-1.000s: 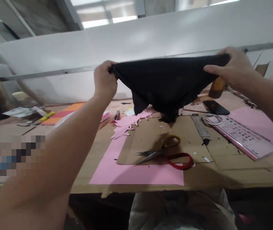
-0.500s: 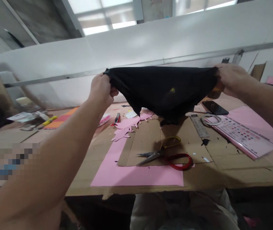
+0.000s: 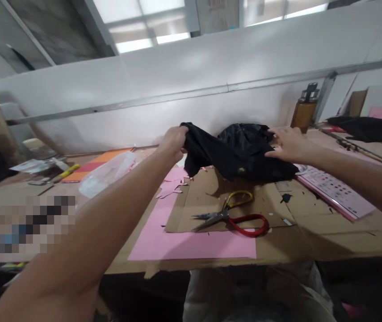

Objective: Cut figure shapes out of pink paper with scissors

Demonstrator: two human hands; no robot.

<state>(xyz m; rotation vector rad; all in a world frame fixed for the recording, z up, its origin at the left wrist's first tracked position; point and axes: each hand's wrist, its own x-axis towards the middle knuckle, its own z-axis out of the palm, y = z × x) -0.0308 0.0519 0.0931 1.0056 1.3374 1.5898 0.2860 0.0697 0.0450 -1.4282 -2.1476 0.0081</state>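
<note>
My left hand (image 3: 175,142) is closed on the upper left corner of a piece of black cloth (image 3: 217,156), which hangs crumpled over the middle of the table. A small yellow mark shows on its lower part. My right hand (image 3: 289,144) is at the cloth's right side, thumb and fingers apart, beside the bunched folds. Scissors (image 3: 219,216) with one yellow and one red handle lie with blades apart on a brown cardboard sheet (image 3: 187,210), nearer to me than the cloth. Pink paper (image 3: 150,243) lies under the cardboard.
A glass bottle (image 3: 304,112) of amber liquid stands at the back right. More black cloth (image 3: 368,128) lies to its right. A printed pink sheet (image 3: 338,192) is on the right. Left of the pink cutouts (image 3: 169,190) lie a clear plastic bag (image 3: 107,174) and orange sheets (image 3: 100,161).
The cloth, stretched between both hands before, is now lower and crumpled. My left hand moved right and down; my right hand moved left and down and spread its fingers. The bottle is uncovered.
</note>
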